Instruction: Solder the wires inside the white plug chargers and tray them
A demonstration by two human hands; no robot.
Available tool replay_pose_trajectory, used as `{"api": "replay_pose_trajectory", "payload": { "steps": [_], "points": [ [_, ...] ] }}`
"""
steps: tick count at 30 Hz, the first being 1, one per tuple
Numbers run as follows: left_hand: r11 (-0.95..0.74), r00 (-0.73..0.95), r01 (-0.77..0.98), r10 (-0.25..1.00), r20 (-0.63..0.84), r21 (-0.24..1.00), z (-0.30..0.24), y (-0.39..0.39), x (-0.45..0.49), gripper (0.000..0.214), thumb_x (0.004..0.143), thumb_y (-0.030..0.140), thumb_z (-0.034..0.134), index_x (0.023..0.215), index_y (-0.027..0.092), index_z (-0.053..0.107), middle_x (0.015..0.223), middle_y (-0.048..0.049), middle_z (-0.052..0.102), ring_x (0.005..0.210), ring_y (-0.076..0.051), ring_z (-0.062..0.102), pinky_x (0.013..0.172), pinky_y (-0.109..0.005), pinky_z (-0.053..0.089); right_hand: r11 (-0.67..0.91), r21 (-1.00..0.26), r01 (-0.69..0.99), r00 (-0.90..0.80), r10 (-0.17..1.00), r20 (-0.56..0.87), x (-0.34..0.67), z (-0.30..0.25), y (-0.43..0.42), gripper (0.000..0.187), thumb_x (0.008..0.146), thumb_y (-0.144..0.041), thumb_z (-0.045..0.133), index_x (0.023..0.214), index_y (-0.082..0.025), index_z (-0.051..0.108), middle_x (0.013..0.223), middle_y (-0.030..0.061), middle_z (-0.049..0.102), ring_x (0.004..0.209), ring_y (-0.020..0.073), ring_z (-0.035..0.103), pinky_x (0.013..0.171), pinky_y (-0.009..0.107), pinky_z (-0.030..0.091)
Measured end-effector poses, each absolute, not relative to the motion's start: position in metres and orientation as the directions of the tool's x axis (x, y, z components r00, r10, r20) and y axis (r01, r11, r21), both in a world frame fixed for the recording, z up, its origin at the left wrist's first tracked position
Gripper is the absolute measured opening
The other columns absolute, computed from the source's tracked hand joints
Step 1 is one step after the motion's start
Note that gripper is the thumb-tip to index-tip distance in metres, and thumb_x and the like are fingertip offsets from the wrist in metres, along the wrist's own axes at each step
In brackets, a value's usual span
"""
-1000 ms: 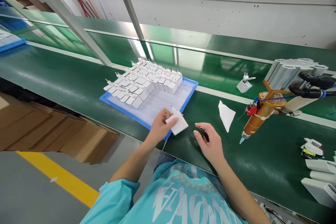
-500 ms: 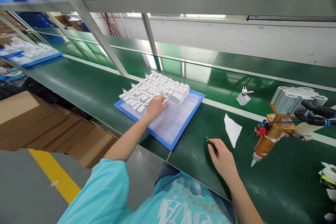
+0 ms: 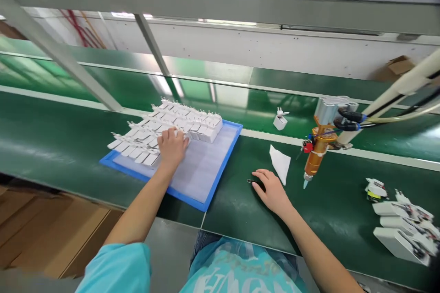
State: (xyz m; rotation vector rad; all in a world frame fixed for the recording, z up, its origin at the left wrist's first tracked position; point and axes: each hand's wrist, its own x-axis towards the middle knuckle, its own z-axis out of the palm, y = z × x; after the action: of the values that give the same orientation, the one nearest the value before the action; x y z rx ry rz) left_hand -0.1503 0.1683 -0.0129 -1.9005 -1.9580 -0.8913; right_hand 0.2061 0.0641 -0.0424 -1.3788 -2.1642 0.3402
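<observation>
While reaching left hand (image 3: 172, 145) across a shallow white-lined tray (image 3: 223, 169) with blue rim, now meets rows of boxy white plastic plug casings (image 3: 166, 123) with protruding pins; one second ago, held a white casing by the tray's near corner. Keeps right hand (image 3: 272, 191) at the green table (image 3: 326, 224), gripping a slim dark tool (image 3: 257, 183). Works near white folded paper (image 3: 280, 165) beyond that hand, an orange-gold cylindrical dispenser (image 3: 314, 160) past it, a lone white casing (image 3: 280, 123) behind, and wired white casings (image 3: 398, 226) far right. Curls left fingers (image 3: 166, 135) over the rows' near edge, with casings directly beneath; cannot tell whether pinching one.
</observation>
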Motion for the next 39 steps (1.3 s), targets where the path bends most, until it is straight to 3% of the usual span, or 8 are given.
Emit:
{"api": "replay_pose_trajectory", "payload": {
  "steps": [7,11,16,23,27,32,35,39],
  "points": [
    [-0.149,-0.092,0.944,0.738,0.669,0.294,-0.013,0.164,-0.155,0.022,0.083,0.035,0.061,0.069,0.020,0.053,0.115,-0.0165,0.059,0.113,-0.039,0.046,0.090,-0.055,0.034,0.249,-0.704,0.665,0.064,0.920,0.387,0.187,-0.029,0.172,0.062,0.084,-0.026,0.055,0.142,-0.017,0.035,0.145,0.0155,0.041,0.140,0.0273,0.035,0.116,0.050,0.032],
    [-0.091,-0.127,0.957,0.723,0.679,0.276,-0.014,0.167,-0.157,0.026,0.084,0.039,0.056,0.069,0.019,0.052,0.111,-0.0157,0.061,0.108,-0.036,0.047,0.087,-0.049,0.033,-0.063,-0.813,0.579,0.463,0.846,0.264,0.193,-0.019,0.251,0.078,0.078,-0.015,0.062,0.147,-0.009,0.026,0.152,0.0210,0.030,0.145,0.0320,0.023,0.119,0.050,0.025],
    [-0.067,-0.141,0.958,0.735,0.663,0.278,-0.016,0.168,-0.159,0.020,0.084,0.033,0.054,0.071,0.018,0.055,0.108,-0.0161,0.063,0.105,-0.033,0.049,0.084,-0.043,0.032,-0.193,-0.858,0.476,0.608,0.777,0.162,0.206,-0.016,0.299,0.045,0.091,-0.033,0.060,0.132,-0.017,0.049,0.137,0.0127,0.050,0.122,0.0279,0.052,0.100,0.052,0.047],
    [-0.188,-0.081,0.956,0.571,0.817,0.227,-0.018,0.173,-0.161,0.020,0.083,0.031,0.059,0.068,0.018,0.060,0.094,-0.0126,0.066,0.093,-0.027,0.052,0.081,-0.039,0.036,0.104,-0.850,0.516,0.363,0.873,0.327,0.169,-0.004,0.271,0.033,0.090,-0.035,0.060,0.115,-0.014,0.059,0.110,0.0092,0.065,0.096,0.0203,0.063,0.086,0.040,0.053],
    [-0.287,-0.117,0.872,0.663,0.740,0.395,0.010,0.151,-0.129,0.022,0.087,0.037,0.057,0.089,0.017,0.067,0.110,-0.0140,0.065,0.102,-0.029,0.054,0.086,-0.043,0.041,0.458,-0.737,0.496,0.052,0.832,0.552,0.130,0.017,0.213,0.035,0.083,-0.034,0.062,0.114,-0.018,0.061,0.110,0.0083,0.068,0.097,0.0212,0.063,0.088,0.037,0.052],
    [-0.308,0.144,0.234,0.949,0.280,0.922,0.028,0.103,-0.060,0.063,0.085,0.052,0.059,0.137,0.019,0.045,0.129,-0.0150,0.056,0.104,-0.026,0.061,0.079,-0.037,0.052,0.754,-0.399,0.522,-0.305,0.602,0.738,0.112,0.034,0.138,0.041,0.085,-0.028,0.059,0.125,-0.021,0.057,0.122,0.0106,0.066,0.108,0.0250,0.059,0.092,0.042,0.049],
    [-0.184,0.231,-0.138,0.949,0.213,0.973,0.020,0.082,-0.035,0.073,0.080,0.058,0.064,0.139,0.018,0.044,0.124,-0.0144,0.060,0.109,-0.028,0.059,0.088,-0.038,0.051,0.797,-0.247,0.551,-0.463,0.538,0.704,0.120,0.040,0.109,0.057,0.088,-0.027,0.056,0.142,-0.018,0.041,0.134,0.0134,0.059,0.107,0.0272,0.054,0.089,0.045,0.050],
    [-0.099,0.238,-0.257,0.958,0.162,0.961,0.007,0.064,-0.027,0.084,0.075,0.062,0.069,0.141,0.017,0.045,0.110,-0.0125,0.065,0.085,-0.022,0.063,0.075,-0.034,0.054,0.820,-0.306,0.484,-0.580,0.563,0.589,0.144,0.047,0.083,0.068,0.091,-0.028,0.056,0.151,-0.021,0.025,0.140,0.0124,0.052,0.105,0.0251,0.052,0.090,0.044,0.052]
  ]
}}
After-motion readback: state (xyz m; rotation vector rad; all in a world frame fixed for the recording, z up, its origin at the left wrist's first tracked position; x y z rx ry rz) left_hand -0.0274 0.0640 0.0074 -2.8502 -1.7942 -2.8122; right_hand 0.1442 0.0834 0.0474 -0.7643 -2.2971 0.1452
